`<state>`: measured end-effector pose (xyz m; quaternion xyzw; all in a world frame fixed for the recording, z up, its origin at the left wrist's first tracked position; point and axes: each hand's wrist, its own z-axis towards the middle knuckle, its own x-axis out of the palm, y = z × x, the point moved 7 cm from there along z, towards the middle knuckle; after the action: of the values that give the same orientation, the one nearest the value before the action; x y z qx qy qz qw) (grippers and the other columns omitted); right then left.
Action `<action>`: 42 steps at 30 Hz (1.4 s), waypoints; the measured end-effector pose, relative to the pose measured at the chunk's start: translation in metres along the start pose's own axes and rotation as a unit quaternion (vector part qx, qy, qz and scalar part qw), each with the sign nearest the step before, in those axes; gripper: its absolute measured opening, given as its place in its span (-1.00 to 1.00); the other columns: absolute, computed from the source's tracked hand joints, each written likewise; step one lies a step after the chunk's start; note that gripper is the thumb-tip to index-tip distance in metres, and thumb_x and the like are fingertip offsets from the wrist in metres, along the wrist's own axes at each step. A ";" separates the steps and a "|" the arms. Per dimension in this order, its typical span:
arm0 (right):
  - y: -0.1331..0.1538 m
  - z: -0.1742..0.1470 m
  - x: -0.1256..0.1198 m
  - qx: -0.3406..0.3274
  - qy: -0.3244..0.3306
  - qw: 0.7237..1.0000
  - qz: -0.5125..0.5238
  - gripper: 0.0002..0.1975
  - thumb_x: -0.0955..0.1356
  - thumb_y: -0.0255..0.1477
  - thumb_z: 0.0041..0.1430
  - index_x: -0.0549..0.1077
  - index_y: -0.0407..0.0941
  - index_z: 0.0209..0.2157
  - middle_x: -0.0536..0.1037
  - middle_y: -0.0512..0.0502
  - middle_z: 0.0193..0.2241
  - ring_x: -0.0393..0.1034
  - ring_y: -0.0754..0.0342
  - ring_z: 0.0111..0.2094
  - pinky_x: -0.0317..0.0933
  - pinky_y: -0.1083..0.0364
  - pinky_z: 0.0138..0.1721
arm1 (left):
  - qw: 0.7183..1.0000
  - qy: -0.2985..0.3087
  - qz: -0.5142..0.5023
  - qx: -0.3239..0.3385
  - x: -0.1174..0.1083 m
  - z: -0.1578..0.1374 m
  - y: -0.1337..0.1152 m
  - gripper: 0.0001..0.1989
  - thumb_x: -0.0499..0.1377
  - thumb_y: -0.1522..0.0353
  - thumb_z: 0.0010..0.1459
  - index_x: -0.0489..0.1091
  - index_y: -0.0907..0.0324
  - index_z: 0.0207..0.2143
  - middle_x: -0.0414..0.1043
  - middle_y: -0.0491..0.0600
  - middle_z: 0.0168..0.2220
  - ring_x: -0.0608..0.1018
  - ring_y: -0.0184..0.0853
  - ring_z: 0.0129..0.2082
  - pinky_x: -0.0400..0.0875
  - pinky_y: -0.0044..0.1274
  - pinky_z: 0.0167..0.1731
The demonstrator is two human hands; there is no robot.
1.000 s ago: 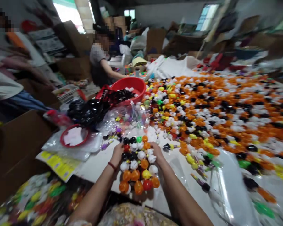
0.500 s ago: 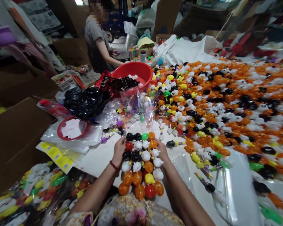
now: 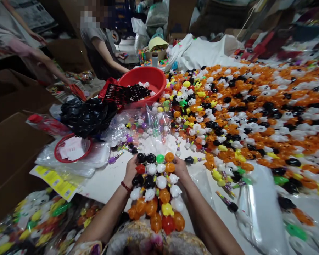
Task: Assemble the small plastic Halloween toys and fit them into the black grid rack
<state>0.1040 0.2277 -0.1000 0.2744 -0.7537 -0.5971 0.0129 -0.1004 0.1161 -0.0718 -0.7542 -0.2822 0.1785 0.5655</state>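
Note:
My left hand (image 3: pixel 130 170) and my right hand (image 3: pixel 181 168) are on either side of a set of small plastic toys (image 3: pixel 161 182) in front of my body. The toys stand in close rows with round heads in orange, black, white, red, green and yellow; some have animal shapes. Both hands curl in at the far corners of the set, with the fingertips largely hidden behind it. Whatever binds the rows together is out of sight. Just beyond lies a clear plastic bag (image 3: pixel 155 122), and a black-headed toy (image 3: pixel 190 160) rests right of my right hand.
A large heap of similar toys (image 3: pixel 255 117) covers the right side. At the back left stand a red basin (image 3: pixel 159 85) with a black grid on it, black bags (image 3: pixel 93 115) and a red basket (image 3: pixel 59 156) of paper slips. Two people (image 3: pixel 101 46) are beyond the table.
The view has shifted, so most of the scene sits further left. The person at far left now reaches down toward the table. My hands keep their places at the set of toys.

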 end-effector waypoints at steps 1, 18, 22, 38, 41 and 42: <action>0.000 -0.002 -0.001 0.007 0.011 1.000 -0.008 -0.81 0.37 -0.33 -0.15 0.54 -0.16 -0.51 0.51 0.02 -0.61 0.36 0.07 -0.51 0.19 0.16 -0.48 | 1.000 0.009 0.009 -0.002 0.000 -0.002 0.000 -0.80 0.28 0.33 -0.30 0.39 0.19 -0.53 0.46 -0.12 -0.52 0.45 -0.32 -0.45 0.36 -0.52 -0.40; 0.050 -0.022 -0.032 -0.238 -0.083 0.923 -0.292 -0.67 0.27 -0.51 0.08 0.46 -0.11 -0.10 0.43 -0.18 -0.17 0.38 -0.02 -0.19 0.30 0.04 -0.17 | 0.904 -0.023 0.333 0.266 -0.022 -0.016 -0.044 -0.72 0.10 0.32 0.05 0.46 0.16 -0.18 0.45 0.05 -0.20 0.49 -0.22 -0.20 0.40 -0.38 -0.15; 0.059 0.002 -0.027 -0.195 -0.039 0.946 -0.254 -0.83 0.26 -0.46 0.12 0.49 -0.10 -0.41 0.46 -0.11 -0.36 0.38 0.01 -0.26 0.25 0.07 -0.16 | 0.913 0.037 0.329 0.236 -0.011 0.003 -0.054 -0.85 0.10 0.32 0.06 0.43 0.14 -0.48 0.44 -0.02 -0.39 0.48 -0.24 -0.31 0.39 -0.41 -0.19; 0.093 -0.023 -0.043 -0.181 -0.066 0.965 -0.176 -0.76 0.21 -0.26 0.22 0.27 -0.05 -0.48 0.41 -0.01 -0.50 0.33 0.05 -0.42 0.21 0.10 -0.32 | 0.922 0.078 0.323 0.199 -0.002 -0.003 -0.084 -0.74 0.02 0.17 0.16 0.21 0.11 -0.50 0.26 -0.15 -0.54 0.32 -0.36 -0.50 0.22 -0.53 -0.41; 0.098 -0.047 -0.046 -0.255 -0.049 0.939 -0.228 -0.81 0.20 -0.38 0.25 0.35 -0.06 -0.42 0.43 -0.07 -0.39 0.36 0.04 -0.32 0.25 0.09 -0.24 | 0.871 0.122 0.396 0.263 0.000 -0.021 -0.095 -0.73 -0.01 0.18 0.21 0.24 0.11 -0.49 0.33 -0.09 -0.51 0.36 -0.31 -0.45 0.27 -0.48 -0.31; 0.096 -0.054 -0.046 -0.266 -0.035 0.932 -0.246 -0.83 0.20 -0.41 0.25 0.37 -0.07 -0.39 0.44 -0.08 -0.39 0.37 0.03 -0.32 0.25 0.09 -0.24 | 0.854 0.142 0.414 0.281 0.000 -0.027 -0.097 -0.72 -0.02 0.19 0.23 0.26 0.11 -0.49 0.36 -0.07 -0.50 0.37 -0.30 -0.43 0.28 -0.46 -0.27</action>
<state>0.1240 0.2127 0.0166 0.4169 -0.4766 -0.7690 -0.0879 -0.1060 0.1155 0.0282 -0.6273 0.2011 0.3589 0.6612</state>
